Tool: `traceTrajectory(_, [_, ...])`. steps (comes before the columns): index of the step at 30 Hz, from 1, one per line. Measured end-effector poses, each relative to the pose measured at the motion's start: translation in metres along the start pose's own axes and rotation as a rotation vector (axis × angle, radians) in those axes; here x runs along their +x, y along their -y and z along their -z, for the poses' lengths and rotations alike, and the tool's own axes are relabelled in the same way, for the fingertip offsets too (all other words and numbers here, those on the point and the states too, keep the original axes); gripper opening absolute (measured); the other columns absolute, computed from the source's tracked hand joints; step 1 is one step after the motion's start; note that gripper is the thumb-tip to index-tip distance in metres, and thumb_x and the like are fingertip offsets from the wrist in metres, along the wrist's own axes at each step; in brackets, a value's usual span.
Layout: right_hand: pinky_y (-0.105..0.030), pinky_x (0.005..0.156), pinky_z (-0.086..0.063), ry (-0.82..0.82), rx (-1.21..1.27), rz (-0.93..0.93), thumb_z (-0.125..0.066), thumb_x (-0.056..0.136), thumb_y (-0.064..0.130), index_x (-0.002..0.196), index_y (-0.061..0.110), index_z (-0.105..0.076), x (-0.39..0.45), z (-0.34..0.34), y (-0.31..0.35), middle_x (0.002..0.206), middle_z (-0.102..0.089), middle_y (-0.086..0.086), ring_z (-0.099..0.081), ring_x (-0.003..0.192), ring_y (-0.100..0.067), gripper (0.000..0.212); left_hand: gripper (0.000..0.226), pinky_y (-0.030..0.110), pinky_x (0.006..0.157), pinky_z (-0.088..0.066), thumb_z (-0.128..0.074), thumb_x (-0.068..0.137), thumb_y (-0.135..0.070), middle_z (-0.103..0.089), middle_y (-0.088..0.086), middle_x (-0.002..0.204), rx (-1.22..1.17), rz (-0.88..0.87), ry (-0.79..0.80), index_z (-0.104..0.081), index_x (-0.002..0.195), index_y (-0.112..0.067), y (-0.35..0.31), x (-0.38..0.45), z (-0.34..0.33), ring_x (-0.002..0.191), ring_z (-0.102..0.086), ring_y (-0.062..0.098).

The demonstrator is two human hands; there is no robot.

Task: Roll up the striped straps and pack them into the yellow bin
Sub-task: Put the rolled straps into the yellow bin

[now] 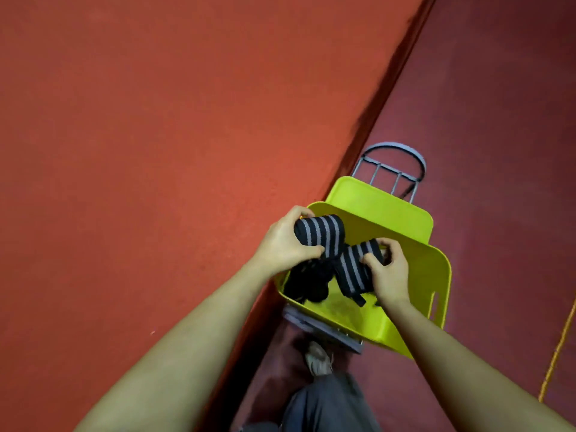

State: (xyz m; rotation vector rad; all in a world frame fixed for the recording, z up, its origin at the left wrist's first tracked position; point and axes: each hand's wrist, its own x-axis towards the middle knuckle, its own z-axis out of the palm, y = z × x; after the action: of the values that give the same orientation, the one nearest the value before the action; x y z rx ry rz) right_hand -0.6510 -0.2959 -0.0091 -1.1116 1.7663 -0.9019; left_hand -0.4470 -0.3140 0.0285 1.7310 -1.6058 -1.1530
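Over the yellow bin [438, 275], 2 rolled striped straps [318, 233], 1 clamped in each hand: left hand [285, 241], right hand [389, 269].

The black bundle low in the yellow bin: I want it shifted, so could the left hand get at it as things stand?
Probably not yet: the left hand grips a striped roll right above the black bundle, so that roll blocks the way.

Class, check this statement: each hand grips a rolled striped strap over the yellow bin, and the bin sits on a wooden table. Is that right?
One detail is wrong. The head view shows the yellow bin sitting on a grey metal cart, not a wooden table. The rest stands: the left hand grips one rolled striped strap and the right hand grips the other strap, over the bin.
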Motion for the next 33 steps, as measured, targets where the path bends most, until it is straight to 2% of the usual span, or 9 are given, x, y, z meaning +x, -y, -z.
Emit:
traceTrajectory(4, [-0.041,0.085,-0.049,-0.082,-0.119,-0.134,-0.068,0.076,0.029,0.112,0.020,-0.054,0.018,0.041,-0.046,0.106,-0.062,-0.004,-0.059,0.099,-0.025,0.039,0.058,0.037,0.079,-0.052,-0.077,0.063,-0.031,-0.056,-0.007,0.101,0.164,-0.080,0.233,-0.045,0.111,-0.031,-0.021,0.031,-0.067,0.090,-0.058,0.016])
traceTrajectory(8, [-0.040,0.090,-0.048,0.026,-0.343,-0.220,-0.068,0.081,0.033,0.131,0.018,-0.047,0.025,0.048,-0.092,0.127,-0.057,-0.005,-0.055,0.115,-0.025,0.056,0.063,0.042,0.090,-0.042,-0.076,0.066,-0.035,-0.048,-0.009,0.096,0.347,-0.020,0.404,-0.037,0.114,-0.023,-0.009,0.041,-0.124,0.086,-0.054,0.018])
traceTrajectory(11, [-0.041,0.089,-0.049,0.093,-0.403,-0.279,-0.067,0.081,0.036,0.129,0.016,-0.045,0.026,0.040,-0.115,0.127,-0.054,-0.009,-0.055,0.113,-0.027,0.057,0.060,0.044,0.090,-0.033,-0.075,0.067,-0.034,-0.048,-0.005,0.094,0.422,0.067,0.476,-0.032,0.107,-0.021,0.015,0.044,-0.149,0.085,-0.052,0.020])
traceTrajectory(16, [-0.041,0.089,-0.048,0.074,-0.339,-0.503,-0.071,0.078,0.032,0.115,0.009,-0.047,0.033,0.031,-0.140,0.116,-0.057,-0.014,-0.056,0.110,-0.032,0.049,0.055,0.040,0.088,-0.029,-0.074,0.069,-0.032,-0.042,-0.001,0.107,0.456,0.144,0.598,-0.033,0.104,-0.026,0.043,0.051,-0.171,0.098,-0.044,0.026])
traceTrajectory(19, [-0.035,0.084,-0.045,0.142,-0.362,-0.613,-0.070,0.082,0.029,0.122,0.005,-0.043,0.035,0.028,-0.148,0.122,-0.056,-0.015,-0.054,0.113,-0.033,0.054,0.050,0.039,0.092,-0.029,-0.072,0.074,-0.027,-0.041,0.002,0.108,0.514,0.077,0.680,-0.037,0.110,-0.022,0.049,0.053,-0.180,0.100,-0.042,0.027])
traceTrajectory(23, [-0.032,0.079,-0.044,0.151,-0.378,-0.678,-0.070,0.084,0.028,0.126,0.003,-0.040,0.043,0.024,-0.152,0.126,-0.054,-0.016,-0.054,0.115,-0.032,0.058,0.050,0.039,0.092,-0.025,-0.070,0.077,-0.036,-0.049,0.002,0.111,0.663,-0.095,0.652,-0.042,0.114,-0.018,0.054,0.059,-0.188,0.107,-0.039,0.024])
traceTrajectory(27, [-0.039,0.088,-0.047,0.065,-0.365,-0.637,-0.072,0.080,0.024,0.116,0.006,-0.042,0.043,0.022,-0.156,0.121,-0.055,-0.016,-0.055,0.112,-0.034,0.050,0.052,0.036,0.090,-0.024,-0.070,0.078,-0.040,-0.053,0.001,0.116,0.651,-0.135,0.639,-0.043,0.116,-0.019,0.063,0.066,-0.184,0.106,-0.037,0.022])
traceTrajectory(30, [-0.042,0.092,-0.048,0.035,-0.350,-0.580,-0.070,0.081,0.020,0.112,0.007,-0.041,0.039,0.022,-0.155,0.120,-0.052,-0.016,-0.053,0.112,-0.033,0.044,0.053,0.037,0.095,-0.024,-0.068,0.082,-0.040,-0.047,0.002,0.124,0.679,-0.171,0.631,-0.042,0.123,-0.018,0.065,0.067,-0.177,0.109,-0.041,0.024])
traceTrajectory(33, [-0.042,0.101,-0.039,0.134,-0.464,-0.498,-0.062,0.088,0.017,0.123,0.005,-0.040,0.040,0.022,-0.151,0.128,-0.046,-0.017,-0.044,0.122,-0.034,0.043,0.053,0.039,0.097,-0.025,-0.061,0.089,-0.033,-0.035,0.007,0.133,0.858,-0.295,0.614,-0.036,0.132,-0.015,0.068,0.065,-0.178,0.109,-0.047,0.029])
